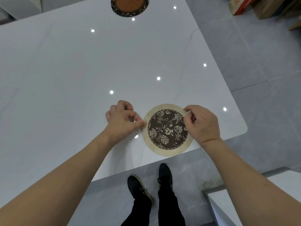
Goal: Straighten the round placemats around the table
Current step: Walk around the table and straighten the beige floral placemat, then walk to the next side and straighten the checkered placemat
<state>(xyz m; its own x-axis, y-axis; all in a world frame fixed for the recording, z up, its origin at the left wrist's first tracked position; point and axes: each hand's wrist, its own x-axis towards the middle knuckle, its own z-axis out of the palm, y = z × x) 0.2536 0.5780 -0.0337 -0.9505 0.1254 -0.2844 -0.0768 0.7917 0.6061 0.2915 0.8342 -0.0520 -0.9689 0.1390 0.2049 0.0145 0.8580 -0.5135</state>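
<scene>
A round placemat point(167, 130) with a cream rim and a dark brown floral centre lies flat near the front edge of the glossy white table point(81, 66). My left hand point(121, 122) pinches its left rim between thumb and fingers. My right hand point(201, 122) pinches its upper right rim and covers that side. The mat's lower edge sits very close to the table's front edge. A second round placemat point(129, 6), dark floral rim around an orange-brown centre, lies at the table's far edge, partly cut off by the frame.
The table's rounded corner point(242, 128) lies just right of my right hand. Below the front edge are grey floor tiles and my two dark shoes point(164, 175). Cardboard boxes point(267, 7) stand on the floor at top right. A white ledge point(226, 207) sits at lower right.
</scene>
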